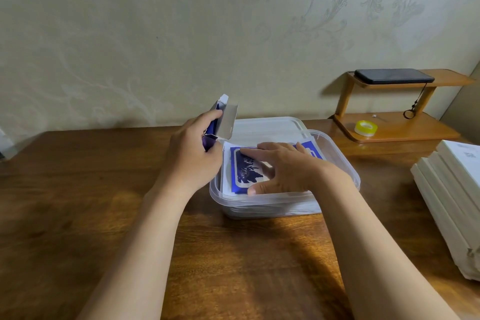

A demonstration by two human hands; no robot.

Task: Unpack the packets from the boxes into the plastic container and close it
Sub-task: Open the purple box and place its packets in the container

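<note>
Resting on the counter [78,189], the clear plastic container [259,209] holds a blue packet [246,171].
A stack of white boxes [452,189] lies at the counter's right edge, well apart; the container's lid [270,126] lies just behind it. The right grip [291,169], fingers straight, presses flat on the packet inside; the left grip [192,153] curls round an opened box [227,117], tilted above the container's left rim.
</note>
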